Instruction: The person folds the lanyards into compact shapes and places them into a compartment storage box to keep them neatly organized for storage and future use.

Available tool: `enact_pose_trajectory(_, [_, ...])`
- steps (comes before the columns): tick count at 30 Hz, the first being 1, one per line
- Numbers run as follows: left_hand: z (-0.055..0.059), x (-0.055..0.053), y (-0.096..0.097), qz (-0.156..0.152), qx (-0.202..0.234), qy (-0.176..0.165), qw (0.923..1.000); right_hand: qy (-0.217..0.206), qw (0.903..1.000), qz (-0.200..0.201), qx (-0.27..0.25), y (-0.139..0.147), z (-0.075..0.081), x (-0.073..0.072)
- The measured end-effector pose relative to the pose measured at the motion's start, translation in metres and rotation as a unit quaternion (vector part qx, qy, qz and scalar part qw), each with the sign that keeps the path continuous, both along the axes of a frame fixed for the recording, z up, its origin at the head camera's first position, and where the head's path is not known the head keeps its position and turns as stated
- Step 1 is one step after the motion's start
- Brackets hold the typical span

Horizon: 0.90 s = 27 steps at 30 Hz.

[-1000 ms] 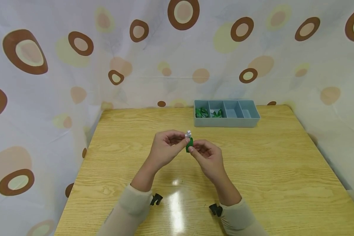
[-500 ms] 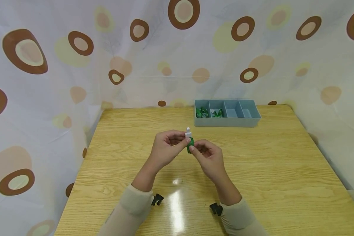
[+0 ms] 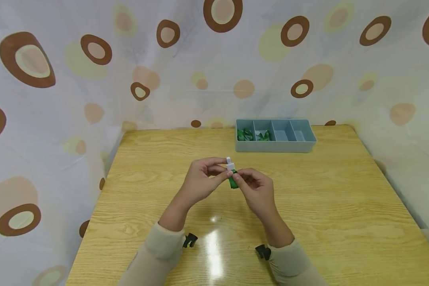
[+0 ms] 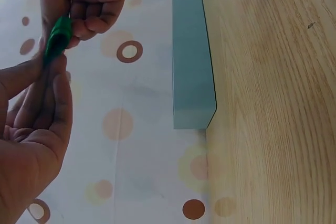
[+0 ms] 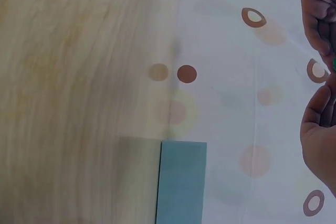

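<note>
In the head view, a green ribbon-like strip point(image 3: 234, 183) with a small white plastic piece point(image 3: 230, 166) at its top is held over the middle of the table. My left hand point(image 3: 202, 182) pinches it from the left, thumb in front, just under the white part. From the other side my right hand point(image 3: 259, 193) pinches the green strip between thumb and fingers. A glossy green fold point(image 4: 59, 38) shows between both hands in the left wrist view. Only a speck of green shows at the right wrist view's edge. The exact kind of item cannot be told.
A blue-grey four-part box point(image 3: 275, 146) stands at the back of the wooden table point(image 3: 157, 155). Its two left compartments hold green strips point(image 3: 244, 135), with some white among those in the second. A patterned curtain point(image 3: 200, 107) hangs behind. Black clips point(image 3: 190, 240) sit by both sleeves.
Both hands have shifted slightly right with the green strip. The right thumb has moved up closer to the left thumb, and the white piece has turned a little. The box has not moved.
</note>
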State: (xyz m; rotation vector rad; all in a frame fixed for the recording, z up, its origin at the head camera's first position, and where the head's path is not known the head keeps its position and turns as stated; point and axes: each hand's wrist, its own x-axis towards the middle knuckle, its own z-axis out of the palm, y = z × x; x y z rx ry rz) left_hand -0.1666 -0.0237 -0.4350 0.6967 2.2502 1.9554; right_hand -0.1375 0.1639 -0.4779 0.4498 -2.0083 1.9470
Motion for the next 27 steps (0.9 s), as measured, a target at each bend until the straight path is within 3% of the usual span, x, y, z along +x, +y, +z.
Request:
enact_pose_trajectory(6, [0.0, 0.0, -0.003, -0.018, -0.043, -0.062, 0.997, -0.02, 0.9986, -0.002, 0.048, 0.0, 0.009, 0.004])
enact_pose_trajectory(9, [-0.002, -0.001, -0.001, -0.012, -0.052, -0.068, 0.9963, -0.05, 0.9968, 0.006, 0.062, 0.003, 0.01, 0.003])
enact_pose_trajectory(14, [-0.014, -0.002, 0.007, 0.006, -0.065, -0.069, 0.9955, -0.099, 0.9916, 0.03, 0.078, 0.015, -0.012, -0.01])
enact_pose_trajectory(16, [-0.019, -0.003, 0.008, 0.008, -0.07, -0.066, 0.9953, -0.115, 0.9892, 0.026, 0.087, 0.016, -0.007, -0.011])
enact_pose_trajectory(21, [-0.027, -0.004, 0.005, 0.027, -0.081, -0.054, 0.9949, -0.096, 0.9896, -0.022, 0.105, 0.025, 0.011, -0.021])
enact_pose_trajectory(27, [-0.034, -0.009, -0.007, 0.026, -0.095, -0.05, 0.9939, -0.077, 0.9791, -0.121, 0.144, 0.061, 0.0, -0.06])
